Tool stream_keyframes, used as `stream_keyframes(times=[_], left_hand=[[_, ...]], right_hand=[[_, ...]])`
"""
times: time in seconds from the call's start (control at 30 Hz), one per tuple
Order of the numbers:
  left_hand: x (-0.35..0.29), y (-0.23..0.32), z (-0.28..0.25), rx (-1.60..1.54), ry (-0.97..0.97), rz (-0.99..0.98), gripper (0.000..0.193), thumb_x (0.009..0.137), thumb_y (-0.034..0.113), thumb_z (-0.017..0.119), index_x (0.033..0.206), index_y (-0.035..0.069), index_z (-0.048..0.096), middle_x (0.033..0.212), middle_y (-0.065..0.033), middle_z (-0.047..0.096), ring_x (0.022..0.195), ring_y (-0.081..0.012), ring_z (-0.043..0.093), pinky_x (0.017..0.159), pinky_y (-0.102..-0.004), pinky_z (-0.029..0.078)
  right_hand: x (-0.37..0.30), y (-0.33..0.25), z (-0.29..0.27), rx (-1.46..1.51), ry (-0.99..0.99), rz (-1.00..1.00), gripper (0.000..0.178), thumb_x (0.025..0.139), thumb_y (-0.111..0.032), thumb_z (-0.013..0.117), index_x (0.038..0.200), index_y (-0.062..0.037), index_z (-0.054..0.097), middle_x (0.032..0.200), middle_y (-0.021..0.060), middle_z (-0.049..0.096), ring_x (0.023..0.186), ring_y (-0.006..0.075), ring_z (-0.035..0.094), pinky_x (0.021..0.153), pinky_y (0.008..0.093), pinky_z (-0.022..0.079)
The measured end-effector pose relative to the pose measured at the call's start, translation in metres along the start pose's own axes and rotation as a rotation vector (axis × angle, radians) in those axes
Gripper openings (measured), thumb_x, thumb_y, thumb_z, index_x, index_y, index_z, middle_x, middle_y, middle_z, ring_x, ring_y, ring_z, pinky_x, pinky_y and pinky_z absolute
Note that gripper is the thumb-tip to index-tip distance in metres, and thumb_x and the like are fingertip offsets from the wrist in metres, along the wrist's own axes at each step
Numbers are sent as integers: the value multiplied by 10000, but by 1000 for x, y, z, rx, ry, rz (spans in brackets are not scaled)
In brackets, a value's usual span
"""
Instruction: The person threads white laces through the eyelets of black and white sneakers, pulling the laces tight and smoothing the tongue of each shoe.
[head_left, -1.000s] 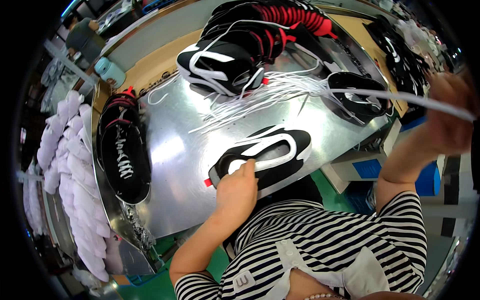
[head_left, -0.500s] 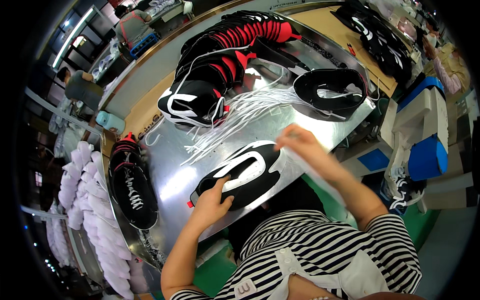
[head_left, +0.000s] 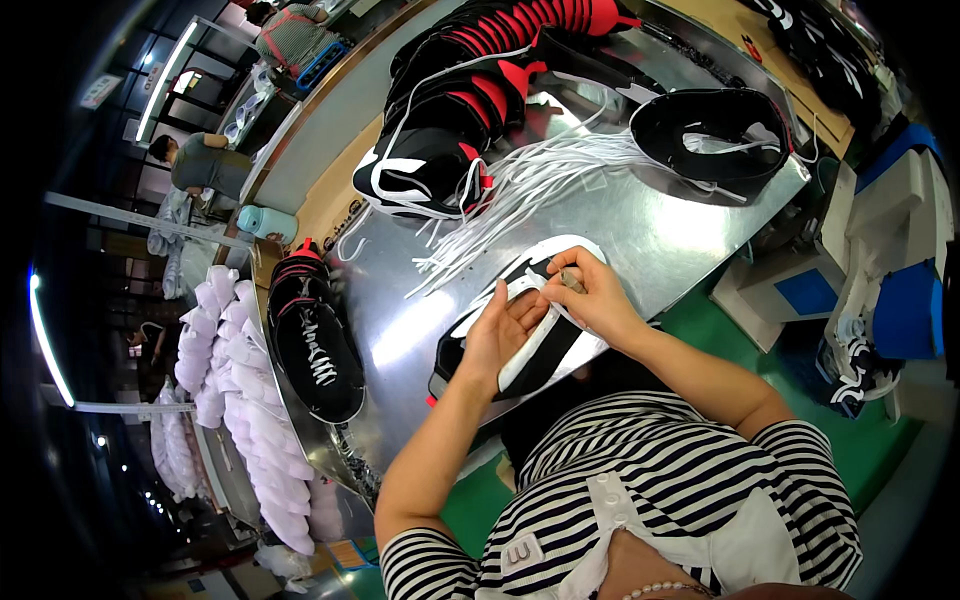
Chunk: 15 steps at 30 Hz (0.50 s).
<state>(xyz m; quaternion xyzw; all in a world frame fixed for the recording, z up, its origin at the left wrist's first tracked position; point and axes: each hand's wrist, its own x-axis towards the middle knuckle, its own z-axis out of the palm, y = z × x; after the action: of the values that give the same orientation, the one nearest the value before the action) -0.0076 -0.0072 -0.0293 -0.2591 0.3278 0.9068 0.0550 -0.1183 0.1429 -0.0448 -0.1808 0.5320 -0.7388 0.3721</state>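
A black-and-white shoe upper (head_left: 548,362) lies at the table's near edge, its opening facing up. My left hand (head_left: 503,328) is at that opening, thumb raised and fingers curled against the white eyelet edge, holding the upper. Over the same edge, my right hand (head_left: 597,300) pinches close to the eyelets, its fingertips almost meeting the left fingers. A white shoelace (head_left: 568,317) runs from beneath the right fingers. Something small and tan (head_left: 571,282) shows at the right fingertips; I cannot tell what it is. Part of the upper is hidden under both hands.
Loose white laces (head_left: 520,190) spread across the metal table (head_left: 395,300). Stacked black-and-red uppers (head_left: 455,110) stand behind. A black upper (head_left: 705,135) sits far right, stacked uppers (head_left: 315,350) at left. A beige-and-blue machine (head_left: 850,250) stands right. Other people work far left.
My right hand has come in from the right to the eyelets. My left hand has shifted from the upper's heel end further along its opening. The whole view has turned slightly.
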Motion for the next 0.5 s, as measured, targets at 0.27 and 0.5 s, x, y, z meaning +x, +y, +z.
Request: stream_keyframes(times=[0.27, 0.5], left_hand=[[-24, -28, 33, 444, 307, 220, 567, 1030, 438, 483, 1273, -70, 544, 1199, -150, 627, 1182, -222, 572, 1075, -340, 409], [-31, -31, 41, 564, 309, 415, 362, 1032, 295, 523, 1142, -25, 652, 1061, -85, 676, 970, -165, 623, 934, -324, 479]], right_hand=[[-19, -7, -1, -114, -12, -89, 250, 903, -89, 678, 1060, -28, 493, 829, 81, 703, 789, 114, 664, 718, 246, 494], [-27, -18, 6, -462, -24, -167, 287, 858, -113, 701, 1041, -10, 504, 827, 123, 695, 735, 256, 683, 680, 332, 503]])
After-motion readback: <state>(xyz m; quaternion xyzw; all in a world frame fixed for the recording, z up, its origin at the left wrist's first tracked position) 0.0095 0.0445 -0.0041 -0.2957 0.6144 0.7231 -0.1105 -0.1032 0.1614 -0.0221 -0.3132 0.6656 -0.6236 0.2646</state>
